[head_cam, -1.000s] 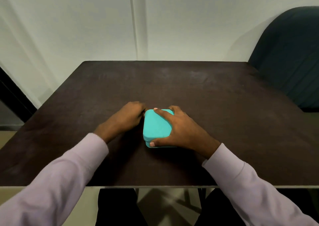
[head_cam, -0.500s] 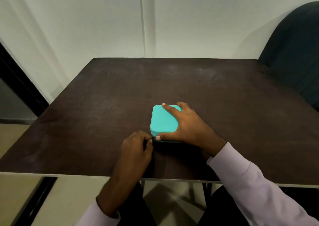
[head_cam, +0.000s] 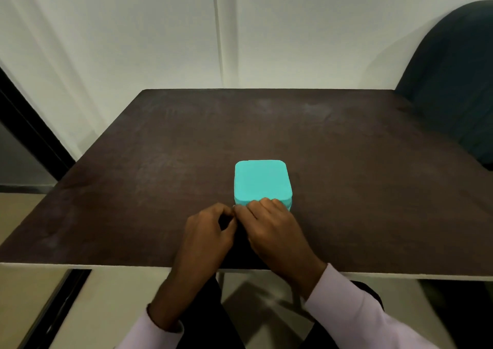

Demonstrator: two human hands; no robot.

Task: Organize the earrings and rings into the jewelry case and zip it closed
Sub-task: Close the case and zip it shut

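Closed turquoise square jewelry case [head_cam: 262,181] on dark brown worktop [head_cam: 160,162], right hand [head_cam: 272,224] fingers curled over its 6 o'clock edge, left hand [head_cam: 210,232] at 7 o'clock, fingertips pinched together, what they hold cannot be told.

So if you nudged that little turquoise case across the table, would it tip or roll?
Probably neither: the jewelry case sits low and flat on the table, so it would likely slide. Its crisp, boxy shape suggests stiff walls. It looks small enough to be light.
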